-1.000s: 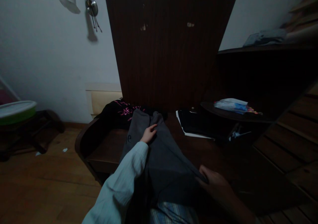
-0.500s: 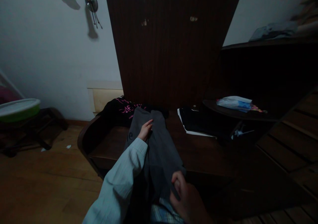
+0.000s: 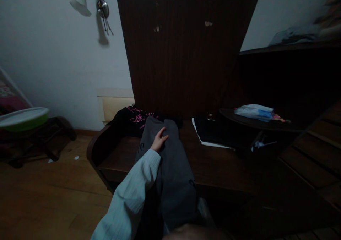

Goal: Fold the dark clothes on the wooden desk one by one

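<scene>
Left hand, fingers released and flat on the grey trousers lying along the bench beneath them, black garment just beyond the fingertips; right hand, near hem, grip unreadable in the dark; even pressure stroked outward should flatten creases best.

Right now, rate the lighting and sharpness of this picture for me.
Head view: dim overall, the white wall at left brightest, the wooden panel and right side nearly black; the left hand on the grey trousers reads clearly; what seems the right hand at the bottom edge is a dark blur; verticals splay outward.
</scene>
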`<state>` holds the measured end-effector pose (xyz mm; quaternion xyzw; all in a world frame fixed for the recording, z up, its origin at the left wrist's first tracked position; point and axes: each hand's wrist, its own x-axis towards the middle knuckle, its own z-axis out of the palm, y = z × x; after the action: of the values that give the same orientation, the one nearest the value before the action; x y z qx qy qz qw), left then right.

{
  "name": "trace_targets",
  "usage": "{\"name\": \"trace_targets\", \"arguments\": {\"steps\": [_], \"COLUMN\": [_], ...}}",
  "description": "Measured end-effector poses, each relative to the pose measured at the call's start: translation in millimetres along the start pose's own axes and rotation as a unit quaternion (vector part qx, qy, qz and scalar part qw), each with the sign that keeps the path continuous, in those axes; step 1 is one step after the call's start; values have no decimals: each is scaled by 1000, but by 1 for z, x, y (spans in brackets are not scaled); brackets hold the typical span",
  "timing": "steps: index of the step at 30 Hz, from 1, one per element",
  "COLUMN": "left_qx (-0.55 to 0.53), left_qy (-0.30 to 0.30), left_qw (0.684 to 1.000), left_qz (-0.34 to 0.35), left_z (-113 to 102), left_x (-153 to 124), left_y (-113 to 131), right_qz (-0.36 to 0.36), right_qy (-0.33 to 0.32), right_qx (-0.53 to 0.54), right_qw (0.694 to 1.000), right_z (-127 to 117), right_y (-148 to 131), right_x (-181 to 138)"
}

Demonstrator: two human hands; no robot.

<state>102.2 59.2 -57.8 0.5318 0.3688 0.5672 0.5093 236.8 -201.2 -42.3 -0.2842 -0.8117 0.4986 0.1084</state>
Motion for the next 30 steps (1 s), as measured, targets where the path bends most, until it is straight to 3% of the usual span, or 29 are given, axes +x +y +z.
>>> {"name": "trace_targets", "arguments": {"steps": [1,3,5,7,11,15,18,24,30], "left_qx": [4,4,-2,-1,22,52,91,130,133], "left_qy": [-3,-7,-1,14,33,-35,-64,10,-1], "left_qw": [1000,1000,1000,999,999,998,993,991,991], "left_qz": [1,-12,-26,-31,-20,-25,-34,40,31], "left_z": [-1,-1,-1,0,3,6,6,4,5], "left_x": [0,1,2,2,0,-7,-9,-3,-6], "left_y": [-1,-2,-4,-5,-2,5,7,0,5], "right_qz": [8,73,143,173,195,206,215,231,205], "right_qy": [43,196,346,418,440,451,443,456,501], "right_qx": [0,-16,-52,-91,-164,-227,-228,-198,-210], "right_qw": [999,978,926,887,861,838,840,836,814], "right_z": [-9,-28,-43,-54,-61,-59,-59,-67,-57], "right_y": [0,7,22,40,61,57,53,54,60], "right_x": [-7,-19,-25,-26,-19,-13,-12,-14,-13]}}
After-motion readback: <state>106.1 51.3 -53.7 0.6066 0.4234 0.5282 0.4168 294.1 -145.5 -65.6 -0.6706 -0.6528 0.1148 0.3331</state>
